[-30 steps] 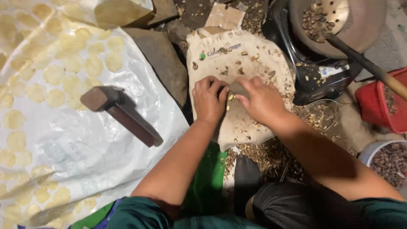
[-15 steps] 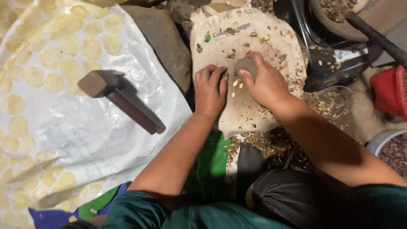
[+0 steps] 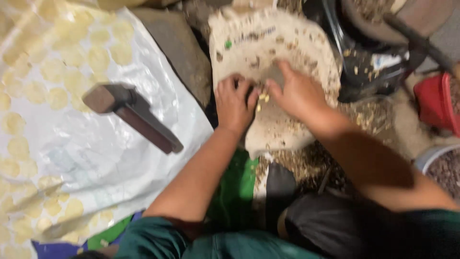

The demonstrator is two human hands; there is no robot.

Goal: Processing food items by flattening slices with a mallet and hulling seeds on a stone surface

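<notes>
Left hand (image 3: 235, 103) curled, grip contents unclear. Right hand (image 3: 297, 93) grips a grey stone (image 3: 274, 75) over yellow kernels (image 3: 262, 98) on the pale slab (image 3: 287, 129). Mallet (image 3: 132, 115) lies apart.

A glossy, crinkled white plastic sheet (image 3: 96, 158) carries thin, pale yellow, matt flattened discs (image 3: 98, 57). On it lies a mallet (image 3: 132, 117) of dark, smooth-looking wood. A rough, dull grey stone slab (image 3: 179, 50) sits beside a matt, dusty woven sack (image 3: 287, 129) littered with dry brown shell fragments (image 3: 306, 163). A shiny black plastic bag (image 3: 369, 62) and a smooth red plastic container (image 3: 436, 100) stand nearby.
</notes>
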